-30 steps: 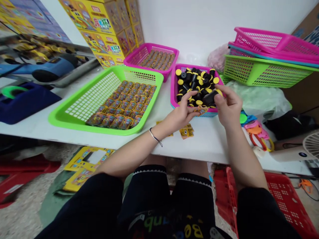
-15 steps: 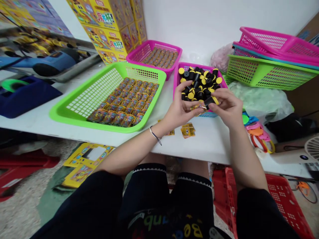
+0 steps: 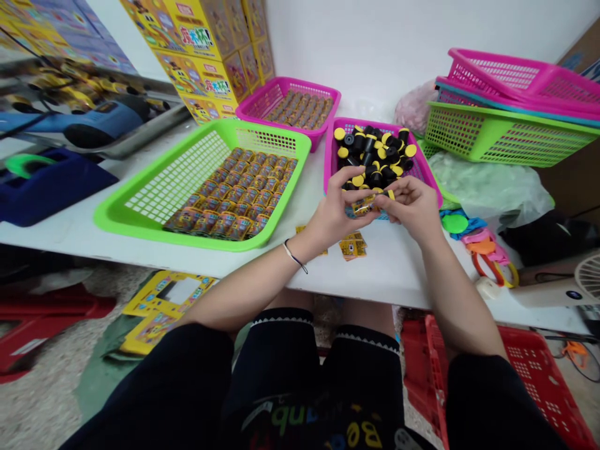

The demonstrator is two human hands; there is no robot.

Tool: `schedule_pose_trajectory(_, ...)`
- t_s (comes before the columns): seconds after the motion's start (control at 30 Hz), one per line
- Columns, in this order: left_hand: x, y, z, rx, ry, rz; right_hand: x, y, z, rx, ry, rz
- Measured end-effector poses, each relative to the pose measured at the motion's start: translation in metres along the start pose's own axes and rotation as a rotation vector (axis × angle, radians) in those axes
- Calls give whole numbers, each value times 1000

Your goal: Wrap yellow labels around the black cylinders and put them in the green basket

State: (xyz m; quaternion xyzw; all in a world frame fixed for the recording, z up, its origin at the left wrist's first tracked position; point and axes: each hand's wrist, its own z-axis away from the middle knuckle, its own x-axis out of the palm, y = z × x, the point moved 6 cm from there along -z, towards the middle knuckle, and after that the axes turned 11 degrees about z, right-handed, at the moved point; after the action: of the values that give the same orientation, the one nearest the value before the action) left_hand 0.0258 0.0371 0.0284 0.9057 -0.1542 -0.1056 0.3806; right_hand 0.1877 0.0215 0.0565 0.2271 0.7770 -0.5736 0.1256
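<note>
My left hand [image 3: 338, 209] is closed on a shiny printed wrapper [image 3: 363, 205] between thumb and fingers. From the right, my right hand [image 3: 415, 205] pinches a black cup with a yellow rim [image 3: 389, 195], its body mostly hidden at the wrapper's end. Both hands are over the near edge of a pink basket [image 3: 429, 174] of loose black and yellow cups. Below them, small printed cards [image 3: 353, 245] lie on the white table [image 3: 384, 265]. To the left, a green basket [image 3: 135, 228] holds rows of wrapped cups.
Another pink basket [image 3: 253, 111] with wrapped cups stands behind, beside stacked yellow boxes [image 3: 199, 75]. Stacked baskets [image 3: 506, 134] and a plastic bag [image 3: 492, 184] are at the right, near a fan [image 3: 553, 290]. A blue tool [image 3: 103, 122] lies at the left.
My right hand has moved left and slightly down toward my left hand. The black cup now overlaps the wrapper's end, and less of it shows.
</note>
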Motion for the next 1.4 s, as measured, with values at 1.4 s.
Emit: schedule_pose_trajectory(1.4,8,8,-3,-196,28,202,43,-30,51,-1012,498,856)
